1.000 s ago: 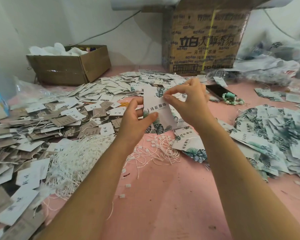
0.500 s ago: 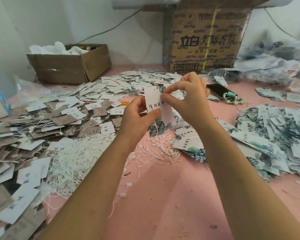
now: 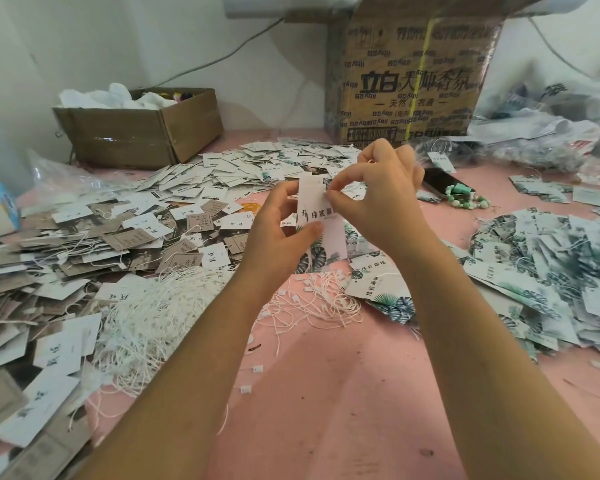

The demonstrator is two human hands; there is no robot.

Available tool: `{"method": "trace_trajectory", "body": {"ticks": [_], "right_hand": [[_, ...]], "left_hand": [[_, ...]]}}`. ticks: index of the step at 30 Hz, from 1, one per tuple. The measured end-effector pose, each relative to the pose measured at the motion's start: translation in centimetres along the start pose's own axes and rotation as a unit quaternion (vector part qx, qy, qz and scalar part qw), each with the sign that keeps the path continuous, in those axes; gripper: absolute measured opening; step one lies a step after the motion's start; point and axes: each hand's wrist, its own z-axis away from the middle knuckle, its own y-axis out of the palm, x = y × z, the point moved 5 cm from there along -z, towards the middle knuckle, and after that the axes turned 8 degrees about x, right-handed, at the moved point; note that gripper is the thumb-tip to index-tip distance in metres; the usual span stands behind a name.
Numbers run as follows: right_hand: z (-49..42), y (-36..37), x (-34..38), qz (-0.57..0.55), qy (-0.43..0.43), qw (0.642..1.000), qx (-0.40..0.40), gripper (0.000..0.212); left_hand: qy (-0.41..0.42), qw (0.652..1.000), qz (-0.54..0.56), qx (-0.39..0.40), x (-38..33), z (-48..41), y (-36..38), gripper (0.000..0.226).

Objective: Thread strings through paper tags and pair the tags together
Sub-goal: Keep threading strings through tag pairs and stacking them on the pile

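Strings (image 3: 153,317) between tag piles (image 3: 551,271) — boxes (image 3: 409,84) behind (phone (image 3: 440,181) right).

back left: open cardboard box (image 3: 146,133) | back centre: tall printed carton (image 3: 409,81) | right: black phone (image 3: 439,180) beside green bead bracelet (image 3: 465,200) | pink tabletop (image 3: 326,393)

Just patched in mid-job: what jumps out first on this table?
At centre, the left hand holds a leaf-print tag upright while the right hand pinches its top edge. Loose tags blanket the table at left, white strings tangle beside them, and a big carton stands behind.
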Motion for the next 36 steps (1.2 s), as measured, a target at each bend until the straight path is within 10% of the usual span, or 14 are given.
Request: {"method": "trace_trajectory", "body": {"ticks": [36], "right_hand": [[-0.05, 0.3, 0.58, -0.032, 0.008, 0.999, 0.031, 0.01]], "left_hand": [[0.022, 0.992, -0.12, -0.011, -0.58, -0.15, -0.04, 0.046]]}}
